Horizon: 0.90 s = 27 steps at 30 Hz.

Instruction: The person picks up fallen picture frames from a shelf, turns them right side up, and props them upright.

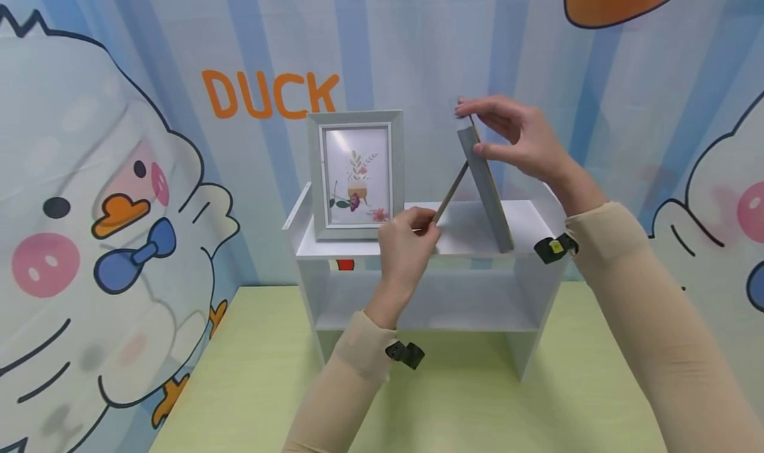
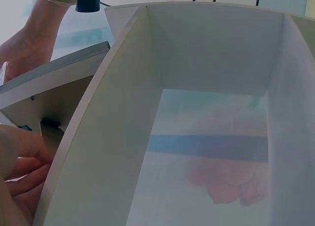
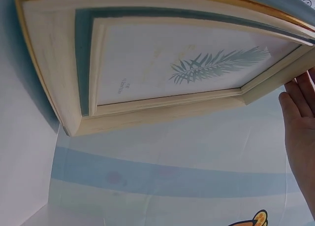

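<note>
A picture frame [image 1: 488, 188] stands tilted, edge-on to the head view, its lower end on the top board of a small white shelf. My right hand [image 1: 525, 138] grips its upper part, fingers over the top and thumb on the side edge. Swung out from its back is a thin support leg [image 1: 451, 191], whose free end my left hand [image 1: 408, 247] pinches. The right wrist view shows the front: a cream and gold border [image 3: 54, 63] round a leaf print [image 3: 221, 66]. In the left wrist view, the left hand [image 2: 24, 172] is behind the frame [image 2: 59, 71].
A second, grey-white frame [image 1: 396, 174] with a flower print stands upright at the shelf's left. The white shelf [image 1: 426, 317] has raised side panels and a lower board. It stands on a pale green table [image 1: 251, 373] before a duck-print curtain [image 1: 418, 42].
</note>
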Tool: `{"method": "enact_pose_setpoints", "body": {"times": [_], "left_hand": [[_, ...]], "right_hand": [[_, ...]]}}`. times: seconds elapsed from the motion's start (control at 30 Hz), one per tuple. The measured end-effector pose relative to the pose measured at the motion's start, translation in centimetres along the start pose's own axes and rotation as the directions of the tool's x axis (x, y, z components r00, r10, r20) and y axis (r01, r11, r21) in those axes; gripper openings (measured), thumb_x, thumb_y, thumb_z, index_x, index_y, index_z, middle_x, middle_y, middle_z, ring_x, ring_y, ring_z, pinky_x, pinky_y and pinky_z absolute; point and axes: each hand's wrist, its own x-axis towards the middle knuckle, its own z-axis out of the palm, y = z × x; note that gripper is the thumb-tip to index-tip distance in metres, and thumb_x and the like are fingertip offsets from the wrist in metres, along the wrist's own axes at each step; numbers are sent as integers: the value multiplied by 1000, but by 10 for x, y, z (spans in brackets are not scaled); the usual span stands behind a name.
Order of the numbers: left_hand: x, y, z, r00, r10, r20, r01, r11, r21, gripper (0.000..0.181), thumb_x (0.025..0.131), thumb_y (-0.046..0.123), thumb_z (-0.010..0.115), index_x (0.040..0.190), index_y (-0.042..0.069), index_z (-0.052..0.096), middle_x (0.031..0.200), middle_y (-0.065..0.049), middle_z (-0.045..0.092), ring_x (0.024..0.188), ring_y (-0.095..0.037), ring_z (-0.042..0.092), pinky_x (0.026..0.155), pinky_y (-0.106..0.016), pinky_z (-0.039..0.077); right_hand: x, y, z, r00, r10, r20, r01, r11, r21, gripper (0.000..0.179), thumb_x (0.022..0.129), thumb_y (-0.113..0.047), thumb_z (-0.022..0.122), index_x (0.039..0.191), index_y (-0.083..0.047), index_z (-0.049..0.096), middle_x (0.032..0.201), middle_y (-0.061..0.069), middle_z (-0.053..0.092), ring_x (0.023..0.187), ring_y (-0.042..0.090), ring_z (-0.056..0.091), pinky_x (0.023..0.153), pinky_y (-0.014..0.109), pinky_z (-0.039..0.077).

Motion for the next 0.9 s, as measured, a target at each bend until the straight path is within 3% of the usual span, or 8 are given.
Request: {"method": "enact_pose_setpoints", "body": {"times": [0.2,0.3,0.37,0.53,0.77,0.9], "left_hand": [[0,9,1,998,62,-18,-62,998,-2,16,82,4,68,97,0,70,90,-11,71,81,-18,70,71,-21,58],[2,20,2,994,97,-44,-99,994,-44,23,83,10,71,104,1,68,95,-13,69,88,-20,68,75,-21,57],[6,29,3,992,113,-62,-118,990,-79,27,83,14,72,107,1,67,98,-13,69,90,-21,67,77,-22,57],[18,48,6,990,100,-96,-112,985,-133,33,82,17,75,110,2,67,100,-12,68,90,-22,68,77,-22,57],[27,63,17,993,66,-98,-83,980,-182,37,79,19,77,109,1,66,100,-11,68,89,-21,67,77,-24,58],[29,68,23,993,67,-93,-83,980,-179,35,79,20,77,107,1,66,99,-11,67,88,-18,66,77,-20,56]], "right_hand": [[-4,-3,-5,1000,18,-3,-17,996,84,47,82,3,67,128,2,55,135,9,55,133,16,44,112,23,32],[-8,-2,-11,996,76,-49,-69,989,133,46,85,0,64,130,0,54,136,8,54,130,15,47,108,20,37],[-10,0,-15,987,135,-90,-127,987,97,46,87,-5,63,132,-3,53,136,7,54,127,13,50,104,16,40],[-14,10,-24,948,292,-125,-303,949,-87,49,91,-18,63,137,-10,50,140,8,51,125,13,51,100,17,44],[-17,25,-28,870,493,-14,-487,852,-191,57,95,-32,56,145,-14,38,147,12,43,133,26,43,110,48,35],[-17,33,-30,825,561,60,-541,817,-199,59,96,-35,53,146,-9,34,147,16,41,134,31,40,111,54,31]]}}
